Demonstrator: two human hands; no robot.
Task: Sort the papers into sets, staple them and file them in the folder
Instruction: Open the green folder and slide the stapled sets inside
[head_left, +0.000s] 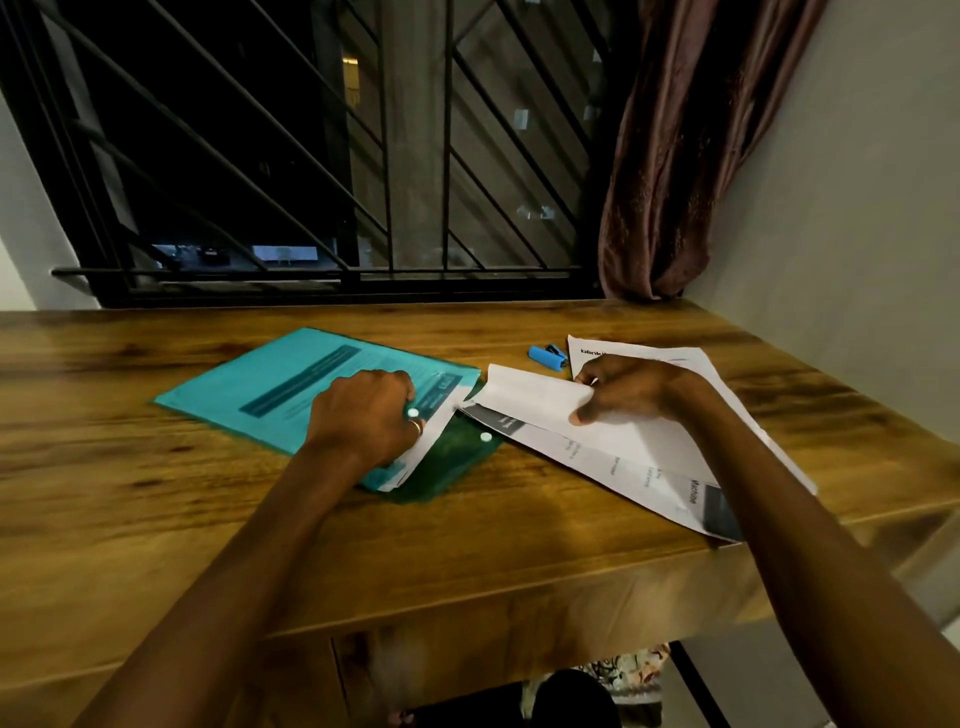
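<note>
A wide wooden table (156, 519) is seen, brown and smooth, with dark wavy grain lines. A flat, see-through plastic folder (234, 395), blue-green and shaped like a long box lid, is laid near the middle of the table, a bit toward the far edge. Its darker green flap (452, 467) is left open and flat on the wood. Thin white sheets (410, 460) are seen sticking out of the folder's open end. A loose pile of white papers (623, 457) with grey printed bands is spread from beside the flap to the table's right front edge. The top sheet (530, 400) of the pile is bent up and over. It is pinched by the right hand (634, 389) between thumb and fingers. The left hand (363, 415) is set on the folder's open end, and its fingers are curled tight round the edge there. A small blue stapler (546, 355), smooth and rounded, is laid near the far edge, between the folder and the papers and touching neither. Two small round white snap buttons (485, 437) are seen on the folder, one on the flap and one beside the left hand. A thin ring (415, 426) is worn on one finger of the left hand.
</note>
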